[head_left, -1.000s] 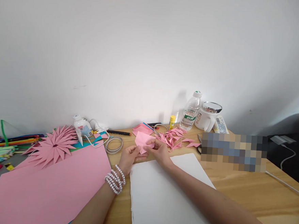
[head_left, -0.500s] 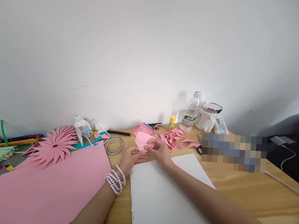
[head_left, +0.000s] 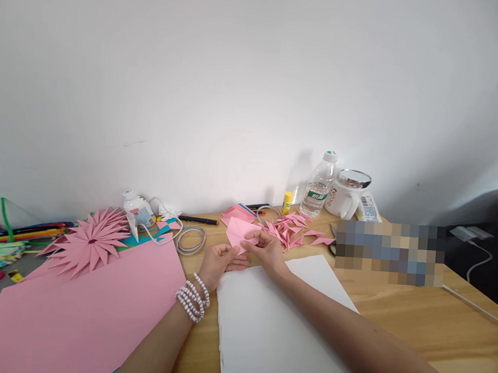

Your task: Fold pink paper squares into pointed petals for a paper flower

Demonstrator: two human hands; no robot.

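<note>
A small creased sheet of pink paper is held up between both hands, above the far end of a white board. My left hand pinches its lower left edge between thumb and fingers; a beaded bracelet circles that wrist. On the right side of the paper, my right hand closes its thumb and fingertips. Just beyond the right hand lies a loose pile of folded pink paper pieces. Behind the held sheet rests a stack of pink paper, partly covered.
At left, a pink fan-shaped paper form lies on a large pink sheet. A glue stick, water bottle and white mug stand along the wall. Scissors lie beside a blurred patch. A coiled cable sits left of the hands.
Almost nothing differs. The fingers of both hands have shifted slightly on the pink paper, and the view has moved a touch.
</note>
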